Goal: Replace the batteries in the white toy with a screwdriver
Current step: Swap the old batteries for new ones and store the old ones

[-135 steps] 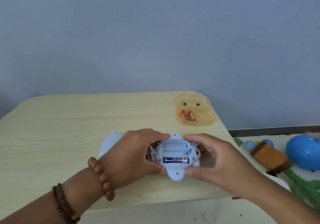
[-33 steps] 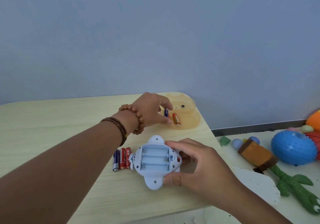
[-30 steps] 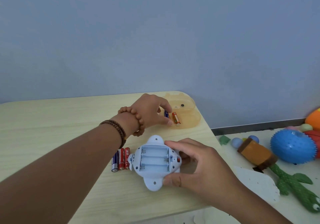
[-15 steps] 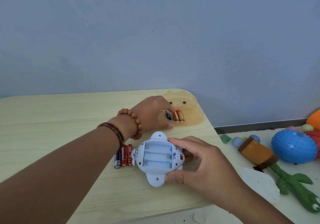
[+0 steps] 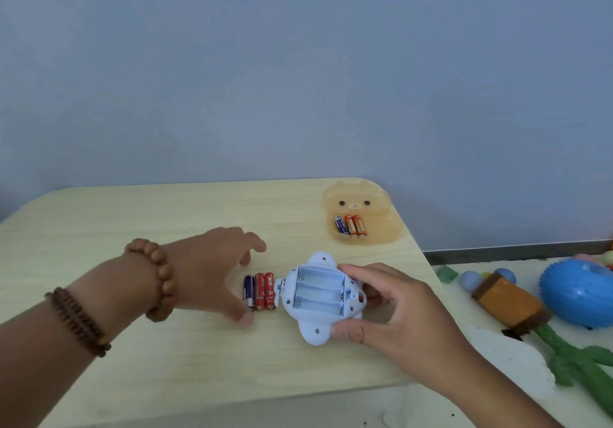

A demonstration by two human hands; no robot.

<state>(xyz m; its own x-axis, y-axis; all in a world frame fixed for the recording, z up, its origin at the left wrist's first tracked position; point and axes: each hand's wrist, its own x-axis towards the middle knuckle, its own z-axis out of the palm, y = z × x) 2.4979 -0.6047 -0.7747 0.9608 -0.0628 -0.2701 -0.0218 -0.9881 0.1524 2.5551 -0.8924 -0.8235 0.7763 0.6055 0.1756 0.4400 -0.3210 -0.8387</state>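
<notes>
- Three empty bays face up in the white toy (image 5: 318, 298); it lies on its back on the surface (image 5: 166, 361), near the front right edge.
- My right hand (image 5: 391, 315) clamps the toy: thumb on the near lobe, the other fingers over its far right side.
- My left hand (image 5: 205, 271) hovers open, fingers spread, holding nothing; the thumb tip is just beside the row of three batteries (image 5: 259, 291).
- That row lies just left of the toy, parallel, touching or nearly so.
- Three more batteries (image 5: 351, 225) sit in the orange case (image 5: 381, 228) at the far right corner, well apart from both hands.
- Handling, my guess: toy is a light, rigid plastic shell, smooth and rounded, so it'll skate if pushed; hold it by the lobes, clear of the bays.
- Batteries are small, hard and prone to rolling; pinch one mid-body from above.
- Spring contacts look delicate; seat each cell without forcing.
- No screwdriver or cover in view.
</notes>
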